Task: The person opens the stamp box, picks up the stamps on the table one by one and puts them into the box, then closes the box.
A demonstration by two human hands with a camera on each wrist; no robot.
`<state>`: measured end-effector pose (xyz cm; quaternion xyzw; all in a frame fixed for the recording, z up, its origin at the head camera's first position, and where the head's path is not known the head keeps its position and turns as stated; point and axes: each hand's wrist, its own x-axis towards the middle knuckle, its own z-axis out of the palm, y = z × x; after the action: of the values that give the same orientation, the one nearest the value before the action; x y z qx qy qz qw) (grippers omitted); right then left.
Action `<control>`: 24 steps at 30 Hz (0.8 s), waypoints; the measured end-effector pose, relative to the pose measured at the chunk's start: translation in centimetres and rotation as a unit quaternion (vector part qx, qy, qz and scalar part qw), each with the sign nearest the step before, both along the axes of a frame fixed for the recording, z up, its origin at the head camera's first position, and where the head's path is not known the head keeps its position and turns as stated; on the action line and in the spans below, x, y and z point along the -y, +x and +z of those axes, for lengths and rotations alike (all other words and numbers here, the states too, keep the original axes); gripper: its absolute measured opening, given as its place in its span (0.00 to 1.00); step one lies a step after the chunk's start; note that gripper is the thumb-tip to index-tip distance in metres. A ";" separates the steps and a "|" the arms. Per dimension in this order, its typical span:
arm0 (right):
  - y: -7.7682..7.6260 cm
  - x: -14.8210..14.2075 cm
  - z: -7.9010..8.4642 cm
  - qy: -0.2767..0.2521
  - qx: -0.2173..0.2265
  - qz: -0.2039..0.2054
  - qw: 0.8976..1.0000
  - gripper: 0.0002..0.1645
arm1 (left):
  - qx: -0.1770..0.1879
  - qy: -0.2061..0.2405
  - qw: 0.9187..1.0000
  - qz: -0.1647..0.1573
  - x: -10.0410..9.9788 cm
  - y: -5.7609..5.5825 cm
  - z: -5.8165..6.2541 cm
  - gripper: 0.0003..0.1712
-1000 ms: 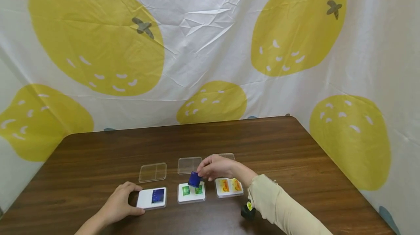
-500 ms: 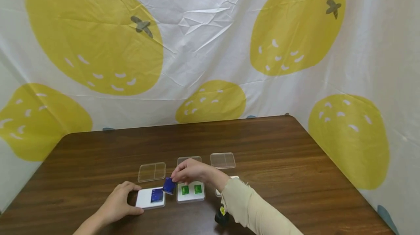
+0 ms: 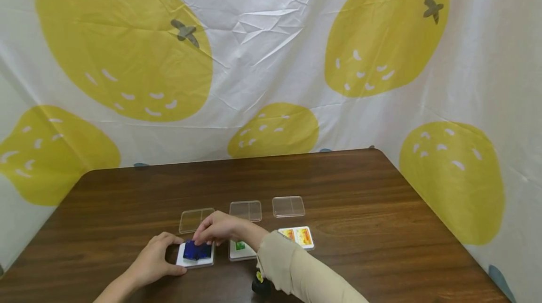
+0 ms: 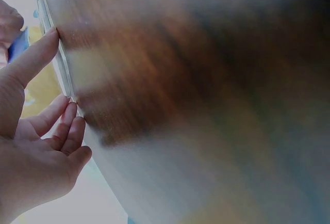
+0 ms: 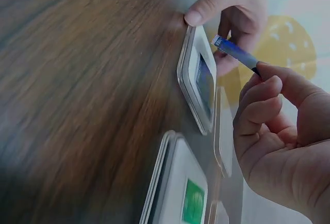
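My left hand (image 3: 156, 258) grips the left end of a flat clear case with a white insert (image 3: 181, 255), thumb at the near corner and fingers at the far one. My right hand (image 3: 218, 228) pinches a thin blue square tile (image 5: 237, 54) by its edge, tilted above that case. A second blue tile (image 5: 204, 87) lies in the insert's right half. In the left wrist view, the fingertips (image 4: 54, 33) touch the case's edge. Below my right forearm is a like case (image 3: 235, 255) with green tiles, partly hidden.
A third case (image 3: 311, 245) to the right holds orange-and-yellow tiles. Behind the cases lie three clear lids: a left lid (image 3: 190, 222), a middle lid (image 3: 245, 211) and a right lid (image 3: 289, 207). A lemon-print cloth (image 3: 271, 58) hangs behind the brown table (image 3: 381, 199).
My right hand has carried the blue tile leftward from over the green-tile case to above the left case. My left hand has stayed at its case.
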<state>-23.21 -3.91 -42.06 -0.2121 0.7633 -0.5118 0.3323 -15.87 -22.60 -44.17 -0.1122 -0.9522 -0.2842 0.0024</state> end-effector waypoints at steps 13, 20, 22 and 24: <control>0.0 2.0 -0.6 0.063 -0.157 0.005 0.986 0.03 | 0.002 0.001 1.000 -0.011 0.2 0.0 -0.1 0.36; 0.1 2.5 -0.9 0.102 -0.264 0.016 0.959 0.03 | 0.004 0.003 1.000 -0.013 0.2 -0.1 -0.1 0.36; 0.2 2.6 -1.0 0.113 -0.279 0.016 0.954 0.02 | 0.002 0.000 1.000 -0.015 0.2 -0.1 -0.1 0.36; 0.4 2.7 -1.1 0.124 -0.290 0.013 0.949 0.03 | -0.002 -0.002 1.000 -0.015 0.2 -0.2 -0.2 0.36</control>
<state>-22.83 -6.62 -43.13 -0.3180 0.8815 -0.3252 0.1268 -16.03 -22.81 -44.35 -0.1267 -0.9510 -0.2822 -0.0001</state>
